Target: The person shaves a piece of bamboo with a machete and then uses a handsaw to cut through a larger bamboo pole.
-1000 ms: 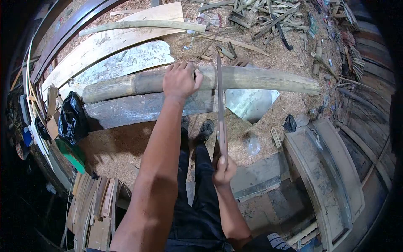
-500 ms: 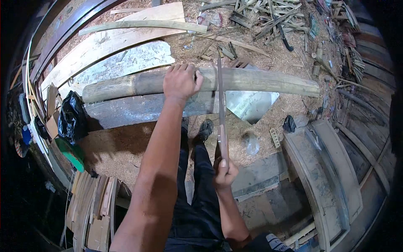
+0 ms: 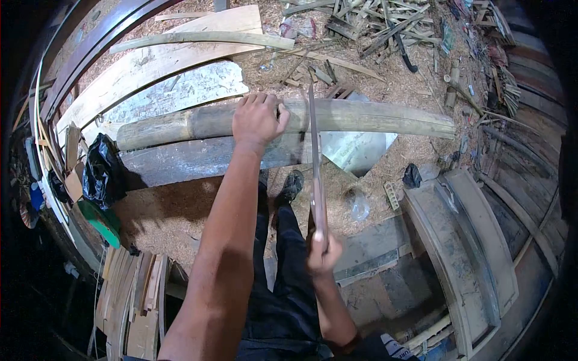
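Note:
A thick greyish bamboo pole (image 3: 373, 114) lies crosswise over a long dark board (image 3: 180, 161). My left hand (image 3: 257, 120) is wrapped over the top of the pole, left of the saw. The long narrow handsaw (image 3: 315, 138) rests across the pole, its tip past the far side. My right hand (image 3: 323, 254) is closed round the saw's handle end, on the near side of the pole. How deep the blade sits in the bamboo cannot be made out.
Sawdust covers the ground. Scrap wood (image 3: 385, 30) is heaped at the far right, pale planks (image 3: 162, 51) lie at the far left. A shiny sheet (image 3: 358, 150) pokes out under the pole. Black plastic bag (image 3: 102, 171) at left; curved wooden frame (image 3: 466, 240) at right.
My right hand has drawn the saw slightly back toward my body. My left hand stays on the bamboo pole. The whole view has shifted a little.

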A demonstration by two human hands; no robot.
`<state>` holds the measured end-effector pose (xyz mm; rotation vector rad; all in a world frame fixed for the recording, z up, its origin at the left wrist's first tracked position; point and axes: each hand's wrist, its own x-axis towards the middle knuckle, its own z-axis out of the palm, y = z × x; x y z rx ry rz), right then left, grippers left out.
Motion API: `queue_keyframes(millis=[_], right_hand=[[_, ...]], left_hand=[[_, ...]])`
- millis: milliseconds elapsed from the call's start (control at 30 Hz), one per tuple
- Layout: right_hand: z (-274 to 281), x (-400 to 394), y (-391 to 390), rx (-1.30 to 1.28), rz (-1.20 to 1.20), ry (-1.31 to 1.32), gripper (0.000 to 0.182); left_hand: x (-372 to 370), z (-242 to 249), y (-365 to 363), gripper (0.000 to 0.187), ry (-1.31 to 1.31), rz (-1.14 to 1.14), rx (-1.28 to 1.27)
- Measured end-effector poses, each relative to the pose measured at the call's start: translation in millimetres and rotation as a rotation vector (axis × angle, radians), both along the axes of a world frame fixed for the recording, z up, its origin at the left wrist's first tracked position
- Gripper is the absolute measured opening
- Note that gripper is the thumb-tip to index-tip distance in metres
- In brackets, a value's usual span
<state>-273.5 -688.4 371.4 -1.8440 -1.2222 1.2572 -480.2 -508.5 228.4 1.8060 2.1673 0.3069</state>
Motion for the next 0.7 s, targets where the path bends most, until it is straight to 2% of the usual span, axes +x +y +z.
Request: queue_keyframes(millis=[133,200,267,400,467,533,567,633,700], right_hand=[[0.3,-6.0,38.5,0.005,0.007,-0.013,0.035],[-24.0,-18.0,81.1,-0.058,-0.025,0.111,0.038],[-51.2,-25.5,114.7,-0.068,-0.014,0.118,0.041],[-28.3,-22.5,113.8,-0.138,-0.086,0.218,0.044],[-2.3,-15.1,79.1,-0.12,-0.026,0.131,0.044],[25.3,-14.9,55.5,0.045,0.072,-0.086,0.039],[26.7,-13.6,53.3,0.044,0.075,-0.087,0.039],[29.1,-11.7,51.0,-0.092,-0.079,0.049,0.035],[9.2,-16.7,79.8,-0.172,-0.061,0.095,0.041]], left_hand=[[1.2,-1.6,-1.2,0.034,0.028,0.003,0.029],[0.2,-0.7,-0.4,0.035,0.022,0.005,-0.022],[0.7,-0.1,0.6,0.035,0.022,0.003,-0.018],[-0.6,-0.5,-0.3,0.035,0.009,0.001,-0.04],[-1.1,-5.9,-0.2,0.035,0.018,0.001,-0.039],[-1.4,-6.3,0.0,0.034,0.027,-0.004,-0.047],[-1.7,-5.8,0.9,0.034,0.035,-0.006,-0.045],[-0.1,-4.1,-0.7,0.034,0.04,-0.01,-0.05],[-0.7,-1.8,1.0,0.035,0.036,-0.012,-0.046]])
